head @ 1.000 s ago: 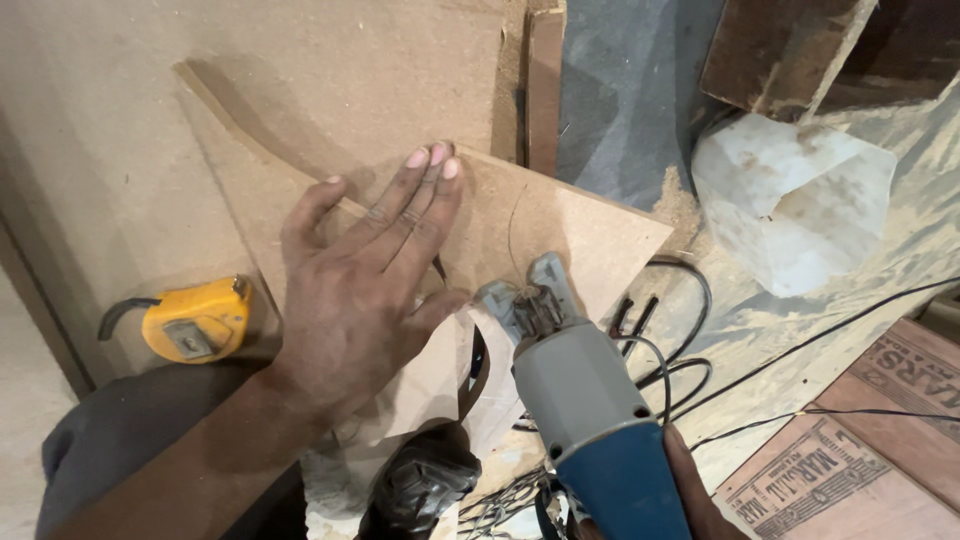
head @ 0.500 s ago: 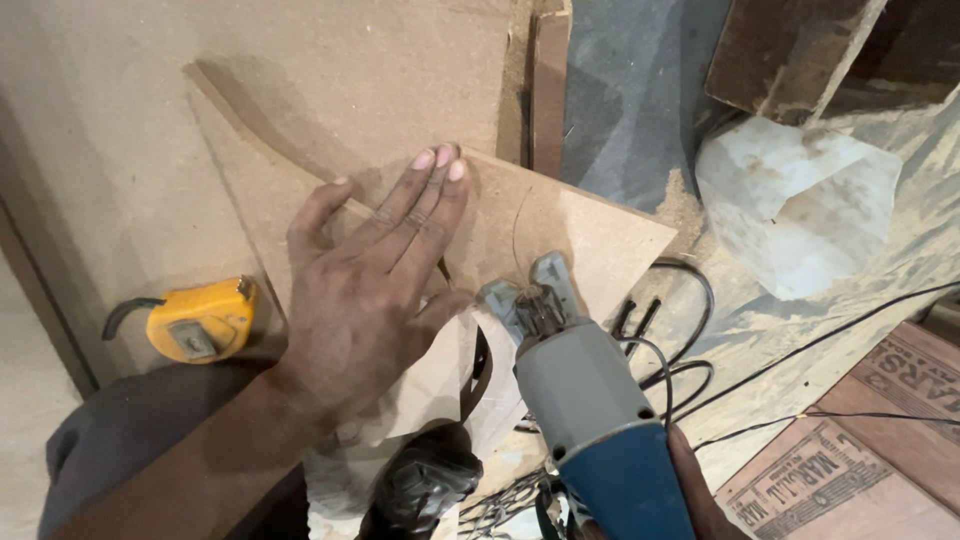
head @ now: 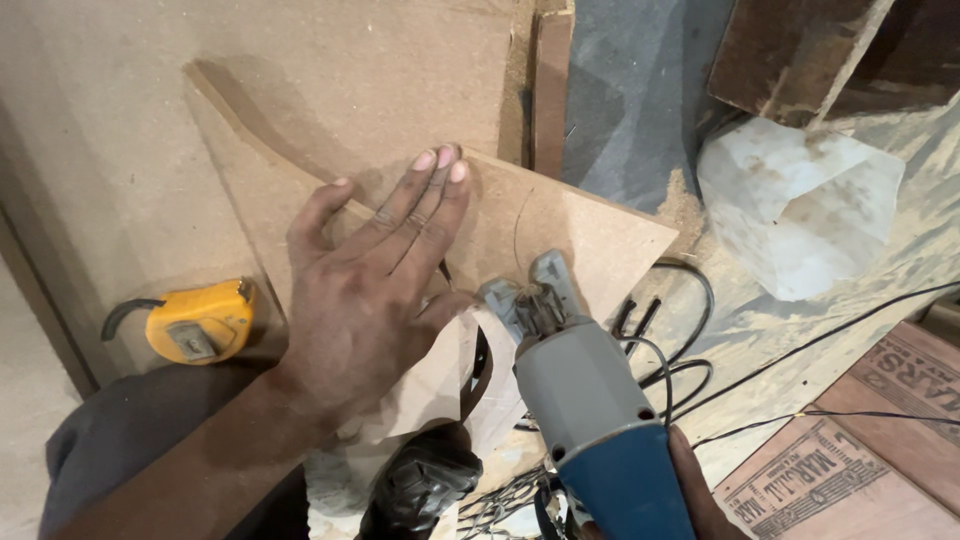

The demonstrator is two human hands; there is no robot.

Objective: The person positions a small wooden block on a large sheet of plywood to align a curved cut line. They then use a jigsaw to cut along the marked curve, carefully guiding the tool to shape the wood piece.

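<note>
Sawdust-strewn floor — left hand flat on board, right hand seemingly gripping jigsaw.

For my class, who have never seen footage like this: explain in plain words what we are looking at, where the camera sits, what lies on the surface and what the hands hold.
The camera is worn on a person's head and looks down at their own two bare hands. The left hand lies flat, fingers spread, on a brown cut board piece, which rests on a larger board. The right hand, mostly out of view at the bottom edge, grips a grey and blue power saw whose front end meets the piece's edge. A yellow tape measure lies to the left. Black cables and a crumpled pale sheet lie to the right.
</note>
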